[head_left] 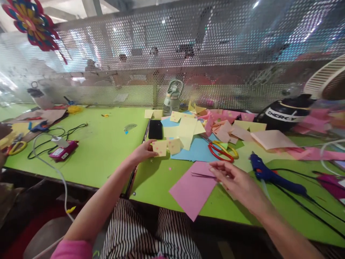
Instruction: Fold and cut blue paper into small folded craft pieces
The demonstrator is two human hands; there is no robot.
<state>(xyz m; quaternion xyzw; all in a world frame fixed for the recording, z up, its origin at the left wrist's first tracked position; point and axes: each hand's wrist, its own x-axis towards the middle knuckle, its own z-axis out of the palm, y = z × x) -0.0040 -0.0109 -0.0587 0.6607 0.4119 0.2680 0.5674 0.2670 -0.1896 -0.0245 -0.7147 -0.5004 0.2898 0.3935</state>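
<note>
My left hand is closed on the left end of a pale yellow paper piece, notched in the middle and dotted with pink spots. Between the fingers of my right hand is a pair of thin metal tweezers, tips pointing left. Under the tweezers lies a square pink paper sheet, turned cornerwise on the green table. Blue paper and plain yellow paper lie just beyond. Scissors with red and yellow handles rest beyond my right hand.
A blue glue gun with its cord lies at right. A black phone and a bottle stand beyond my left hand. Pink paper scraps are heaped behind. At far left, a person's hand is near scissors.
</note>
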